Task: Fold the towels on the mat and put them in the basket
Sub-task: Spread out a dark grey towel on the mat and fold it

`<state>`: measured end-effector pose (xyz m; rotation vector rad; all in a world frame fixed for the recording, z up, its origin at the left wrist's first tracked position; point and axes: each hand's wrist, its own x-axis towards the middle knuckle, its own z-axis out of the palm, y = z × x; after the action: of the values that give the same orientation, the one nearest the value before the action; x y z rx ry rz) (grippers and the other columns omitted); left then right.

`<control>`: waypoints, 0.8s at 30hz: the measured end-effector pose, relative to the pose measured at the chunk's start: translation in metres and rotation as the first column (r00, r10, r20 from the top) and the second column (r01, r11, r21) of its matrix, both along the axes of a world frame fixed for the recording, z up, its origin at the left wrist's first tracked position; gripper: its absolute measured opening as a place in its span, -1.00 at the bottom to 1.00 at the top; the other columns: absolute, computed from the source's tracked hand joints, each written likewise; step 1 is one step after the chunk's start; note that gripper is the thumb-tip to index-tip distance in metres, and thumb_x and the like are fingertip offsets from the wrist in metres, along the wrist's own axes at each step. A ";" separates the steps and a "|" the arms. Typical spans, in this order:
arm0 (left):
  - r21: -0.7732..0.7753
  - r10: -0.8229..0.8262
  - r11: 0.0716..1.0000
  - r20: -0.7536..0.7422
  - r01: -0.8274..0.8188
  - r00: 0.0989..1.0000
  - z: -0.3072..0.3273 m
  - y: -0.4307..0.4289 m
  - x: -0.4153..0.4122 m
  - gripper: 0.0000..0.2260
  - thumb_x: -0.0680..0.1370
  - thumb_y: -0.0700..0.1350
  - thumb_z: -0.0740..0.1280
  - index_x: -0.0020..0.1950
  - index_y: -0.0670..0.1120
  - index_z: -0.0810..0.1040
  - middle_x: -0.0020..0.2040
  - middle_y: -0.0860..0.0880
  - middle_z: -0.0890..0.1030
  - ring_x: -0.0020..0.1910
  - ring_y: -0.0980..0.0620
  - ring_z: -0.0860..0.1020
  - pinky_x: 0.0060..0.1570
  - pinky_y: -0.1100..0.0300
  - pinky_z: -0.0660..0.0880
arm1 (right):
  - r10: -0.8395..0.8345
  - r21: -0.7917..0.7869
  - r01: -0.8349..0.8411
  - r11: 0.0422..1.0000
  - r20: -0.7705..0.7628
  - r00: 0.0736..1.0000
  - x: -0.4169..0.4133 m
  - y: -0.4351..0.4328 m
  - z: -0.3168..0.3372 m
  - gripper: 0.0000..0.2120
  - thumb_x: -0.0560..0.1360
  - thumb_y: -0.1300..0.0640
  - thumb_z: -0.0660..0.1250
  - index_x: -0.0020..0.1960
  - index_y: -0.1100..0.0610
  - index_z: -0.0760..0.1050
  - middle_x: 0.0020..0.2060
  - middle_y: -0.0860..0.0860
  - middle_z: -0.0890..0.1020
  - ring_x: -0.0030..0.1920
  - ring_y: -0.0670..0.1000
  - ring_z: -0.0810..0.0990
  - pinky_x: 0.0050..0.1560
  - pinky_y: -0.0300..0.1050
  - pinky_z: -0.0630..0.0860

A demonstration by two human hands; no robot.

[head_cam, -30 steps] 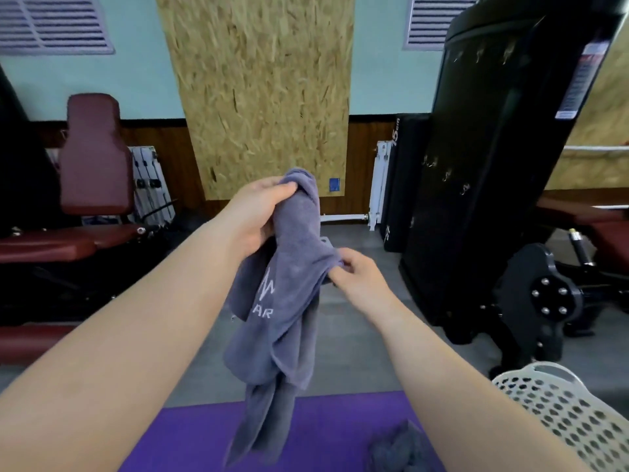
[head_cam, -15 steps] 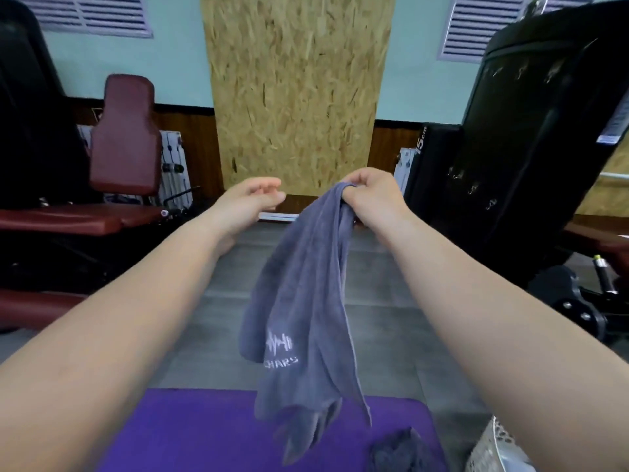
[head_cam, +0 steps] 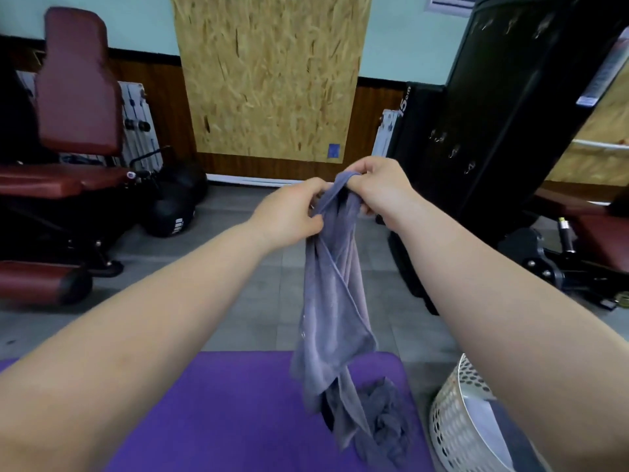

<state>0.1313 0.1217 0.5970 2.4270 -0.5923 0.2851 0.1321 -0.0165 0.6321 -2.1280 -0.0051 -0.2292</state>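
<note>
- The floor (head_cam: 258,267) is grey, with lines like tiles.
- A purple mat (head_cam: 221,403) lies flat on it, close to the person.
- The far wall is light blue on top and brown wood at the bottom. A big chipboard panel (head_cam: 272,80) stands in the middle of it.
- On the left is a gym machine with a red padded seat (head_cam: 78,86). Black round bags (head_cam: 173,206) sit on the floor next to it.
- On the right is a tall black gym machine (head_cam: 510,114).
- Both arms reach out over the mat, and the two hands are up high and close together.
- The left hand (head_cam: 289,212) pinches the top edge of a grey towel (head_cam: 335,301).
- The right hand (head_cam: 381,185) has its fingers curled round the top of the same towel.
- The towel hangs down long and bunched up. Its bottom end dangles over the right part of the mat.
- A second towel (head_cam: 384,424), darker grey, lies crumpled on the mat near its right edge, just behind the hanging one.
- A white basket (head_cam: 452,420) with holes stands on the floor just beside the mat's right edge. The right arm hides part of it.
- Bare floor runs from the mat's far edge to the wall, between the two machines.
</note>
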 end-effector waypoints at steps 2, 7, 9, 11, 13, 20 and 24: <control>0.100 0.074 0.992 0.086 -0.083 0.994 -0.001 -0.001 0.004 -0.70 0.44 -0.22 0.27 0.16 -0.08 0.48 0.07 -0.10 0.60 0.09 -0.11 0.53 0.05 0.08 0.40 | -0.028 -0.050 0.029 0.998 0.014 0.999 0.000 -0.009 -0.004 -0.83 0.46 0.26 0.27 -0.28 0.08 0.46 -0.45 -0.04 0.43 -0.53 -0.16 0.37 -0.60 -0.39 0.26; 0.180 0.172 0.955 0.302 -0.234 0.938 -0.005 0.007 0.020 -0.78 0.51 -0.18 0.22 0.13 -0.09 0.55 0.04 -0.15 0.61 0.09 -0.15 0.51 0.02 0.10 0.33 | 0.122 -0.323 -0.175 0.930 -0.178 0.976 -0.012 -0.018 -0.013 -0.80 0.50 0.15 0.30 -0.29 0.15 0.43 -0.50 0.03 0.39 -0.53 -0.04 0.33 -0.61 -0.36 0.27; -0.089 0.175 0.982 0.123 -0.164 0.977 -0.007 0.003 0.021 -0.78 0.52 -0.27 0.20 0.12 -0.16 0.55 -0.05 -0.15 0.63 -0.01 -0.10 0.58 -0.04 0.20 0.42 | 0.151 -0.191 -0.188 0.963 -0.189 0.970 -0.016 -0.013 -0.015 -0.74 0.54 0.14 0.24 -0.32 0.16 0.40 -0.59 0.02 0.44 -0.61 -0.04 0.38 -0.64 -0.36 0.29; -0.346 0.104 0.930 -0.075 -0.123 0.992 -0.010 -0.005 0.022 -0.75 0.51 -0.36 0.18 0.13 -0.19 0.54 0.00 -0.17 0.61 -0.01 -0.07 0.58 -0.05 0.34 0.42 | 0.180 0.101 -0.163 0.981 -0.189 0.965 -0.017 -0.008 -0.016 -0.72 0.58 0.16 0.16 -0.31 0.15 0.37 -0.69 -0.04 0.47 -0.67 -0.12 0.43 -0.65 -0.37 0.33; -0.556 0.065 0.816 -0.189 -0.161 0.980 -0.017 -0.011 0.015 -0.71 0.49 -0.37 0.22 0.13 -0.09 0.50 0.19 -0.15 0.54 0.10 -0.08 0.54 0.16 0.24 0.43 | 0.213 0.332 -0.137 0.933 -0.205 0.955 -0.016 -0.003 -0.016 -0.77 0.60 0.18 0.12 -0.23 0.14 0.39 -0.66 -0.03 0.52 -0.64 -0.14 0.50 -0.62 -0.35 0.39; -0.633 0.089 0.703 -0.374 -0.324 0.923 -0.068 -0.023 -0.050 -0.81 0.49 -0.32 0.24 -0.06 -0.03 0.35 -0.17 0.05 0.49 -0.23 0.16 0.46 -0.34 0.51 0.35 | 0.286 0.690 -0.034 0.723 -0.254 0.924 -0.013 0.023 -0.026 -0.83 0.60 0.19 0.11 -0.16 0.12 0.36 -0.60 -0.01 0.58 -0.56 -0.10 0.58 -0.55 -0.32 0.49; -0.406 0.291 0.814 -0.336 -0.416 0.896 -0.087 -0.007 -0.048 -0.87 0.53 -0.22 0.24 0.06 -0.10 0.43 0.01 -0.06 0.55 0.00 -0.07 0.51 -0.12 0.23 0.33 | 0.206 0.776 0.076 0.626 -0.258 0.944 -0.010 0.034 -0.033 -0.88 0.61 0.16 0.09 -0.02 0.17 0.37 -0.62 -0.01 0.57 -0.58 -0.11 0.57 -0.55 -0.32 0.50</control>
<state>0.0838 0.1151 0.5099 2.0316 0.0646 0.2246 0.1225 0.0180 0.5995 -1.2456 0.1823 0.1625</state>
